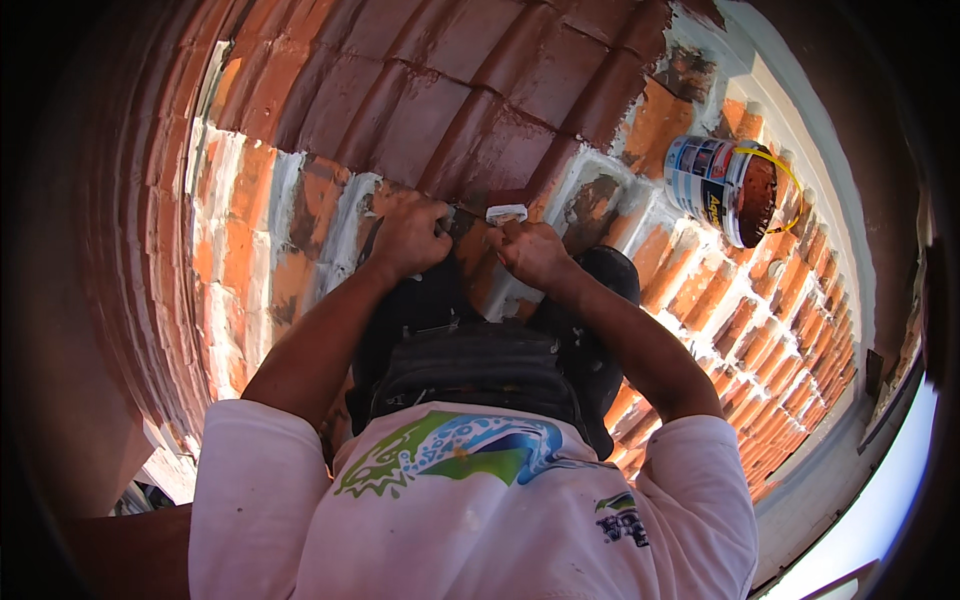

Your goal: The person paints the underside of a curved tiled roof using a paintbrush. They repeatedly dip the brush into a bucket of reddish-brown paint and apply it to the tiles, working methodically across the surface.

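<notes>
A paintbrush (507,214) with a pale ferrule is in my right hand (533,252), whose fingers are wrapped round its handle. Its bristle end meets the lower edge of the glossy dark red painted roof tiles (455,120). To the left, my left hand (410,238) is curled into a fist against the tiles just below that painted edge; nothing shows sticking out of it. Bare orange tiles (655,125) with whitish and grey patches lie around and below both hands.
At the right stands a paint bucket (695,180) with a yellow handle (790,180) and reddish-brown paint inside. A pale wall edge (800,85) curves down the far right side. My knees, in dark trousers (470,365), are bent close behind my hands. Ridged tiles spread to both sides.
</notes>
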`<move>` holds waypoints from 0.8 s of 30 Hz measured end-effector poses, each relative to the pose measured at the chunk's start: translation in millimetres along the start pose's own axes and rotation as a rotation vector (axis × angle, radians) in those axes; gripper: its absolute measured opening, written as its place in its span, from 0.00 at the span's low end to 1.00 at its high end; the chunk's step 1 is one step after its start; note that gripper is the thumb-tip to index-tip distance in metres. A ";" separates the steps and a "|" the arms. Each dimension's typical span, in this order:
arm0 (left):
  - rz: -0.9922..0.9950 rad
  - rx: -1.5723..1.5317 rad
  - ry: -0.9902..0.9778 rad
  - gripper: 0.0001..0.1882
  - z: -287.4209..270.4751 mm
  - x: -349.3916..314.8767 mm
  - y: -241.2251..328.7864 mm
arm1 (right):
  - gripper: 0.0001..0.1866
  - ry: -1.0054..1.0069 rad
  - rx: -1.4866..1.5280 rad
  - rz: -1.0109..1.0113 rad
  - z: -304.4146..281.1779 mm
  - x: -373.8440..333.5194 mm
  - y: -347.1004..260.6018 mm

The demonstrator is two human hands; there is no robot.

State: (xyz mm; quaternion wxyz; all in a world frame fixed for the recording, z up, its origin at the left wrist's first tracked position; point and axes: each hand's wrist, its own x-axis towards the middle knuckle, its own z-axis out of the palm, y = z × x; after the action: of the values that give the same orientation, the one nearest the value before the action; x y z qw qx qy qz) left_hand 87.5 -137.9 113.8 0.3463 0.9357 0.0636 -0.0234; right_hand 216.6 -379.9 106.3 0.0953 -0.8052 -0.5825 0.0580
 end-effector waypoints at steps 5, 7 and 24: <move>0.004 -0.021 0.002 0.09 -3.7 -2.3 3.8 | 0.14 0.180 0.095 0.142 -0.1 8.3 5.5; 0.001 -0.012 -0.019 0.08 -5.8 -2.3 5.7 | 0.14 0.304 0.053 0.209 -2.3 15.1 9.6; 0.107 0.072 0.118 0.09 -1.6 0.1 -0.8 | 0.12 0.217 1.125 0.869 2.5 60.5 39.6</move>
State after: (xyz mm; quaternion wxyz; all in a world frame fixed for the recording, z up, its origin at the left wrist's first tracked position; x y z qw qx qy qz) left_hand 87.4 -136.1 114.5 0.3086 0.9494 0.0328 0.0483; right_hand 271.8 -334.3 96.2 0.5215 -0.7942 -0.0785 0.3019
